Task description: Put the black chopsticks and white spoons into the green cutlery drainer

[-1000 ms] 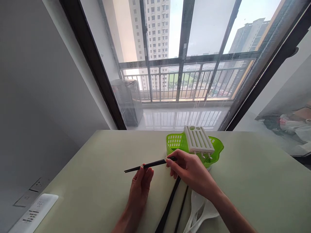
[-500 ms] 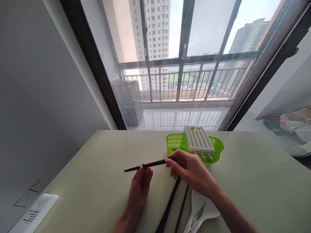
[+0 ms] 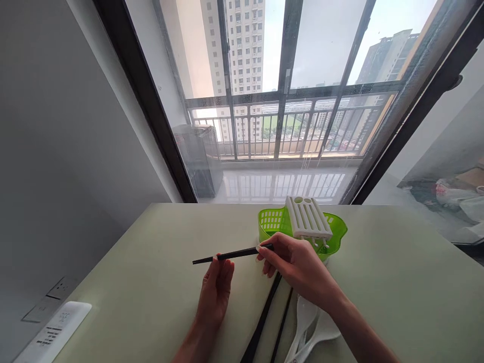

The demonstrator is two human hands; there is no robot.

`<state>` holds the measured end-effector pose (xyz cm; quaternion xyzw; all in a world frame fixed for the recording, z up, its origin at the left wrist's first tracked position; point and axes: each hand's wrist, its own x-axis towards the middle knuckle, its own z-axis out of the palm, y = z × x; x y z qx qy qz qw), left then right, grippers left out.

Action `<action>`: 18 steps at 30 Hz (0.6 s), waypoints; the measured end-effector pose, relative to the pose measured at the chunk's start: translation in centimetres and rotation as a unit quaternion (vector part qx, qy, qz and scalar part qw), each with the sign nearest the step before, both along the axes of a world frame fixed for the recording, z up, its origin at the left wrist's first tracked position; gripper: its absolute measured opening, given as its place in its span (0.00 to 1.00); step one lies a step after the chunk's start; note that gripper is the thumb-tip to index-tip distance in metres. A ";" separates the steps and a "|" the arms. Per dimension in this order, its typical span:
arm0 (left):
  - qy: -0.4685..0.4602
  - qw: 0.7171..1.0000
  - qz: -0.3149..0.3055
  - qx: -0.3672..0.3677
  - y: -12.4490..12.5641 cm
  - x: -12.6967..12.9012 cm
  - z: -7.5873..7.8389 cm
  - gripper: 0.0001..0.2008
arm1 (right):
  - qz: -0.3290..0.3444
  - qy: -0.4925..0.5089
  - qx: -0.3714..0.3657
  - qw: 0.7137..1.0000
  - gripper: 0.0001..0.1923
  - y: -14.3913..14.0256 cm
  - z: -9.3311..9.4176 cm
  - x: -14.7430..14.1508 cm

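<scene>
A pair of black chopsticks (image 3: 242, 252) lies level above the table, tips pointing left. My right hand (image 3: 291, 259) pinches the thick ends between thumb and fingers. Nearer the tips, my left hand (image 3: 217, 290) is closed on the same pair with its thumb and fingers. Below my right hand, more black chopsticks (image 3: 261, 325) rest on the table, with another thin black stick (image 3: 283, 325) alongside. White spoons (image 3: 315, 333) lie partly under my right forearm. Just beyond my right hand stands a green basket (image 3: 272, 220) with a white slotted rack (image 3: 309, 218) across it.
The pale table (image 3: 151, 282) reaches to a glass door with a dark frame (image 3: 151, 111). A white power strip (image 3: 56, 330) lies at the near left, by the grey wall (image 3: 56, 151). Behind the glass are a balcony railing and a grey appliance (image 3: 202, 161).
My left hand has shifted slightly left along the chopsticks, toward their tips. The chopsticks have levelled a little. My right hand keeps its pinch almost in place.
</scene>
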<state>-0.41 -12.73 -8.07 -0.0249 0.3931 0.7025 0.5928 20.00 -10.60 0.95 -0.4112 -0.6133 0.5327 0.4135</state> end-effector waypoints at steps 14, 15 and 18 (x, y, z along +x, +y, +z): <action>0.113 0.985 0.075 0.106 1.2 -1.4 10.5 0.07 | -0.007 0.093 0.033 0.995 0.18 -1.3 2.5 1.1; 0.148 0.978 0.073 0.129 1.6 -1.4 11.6 0.06 | -0.006 0.089 0.038 0.995 0.18 -1.3 2.7 1.6; 0.258 0.943 0.067 0.201 3.0 -1.6 14.9 0.04 | -0.029 0.006 0.072 0.997 0.18 -1.4 3.7 3.6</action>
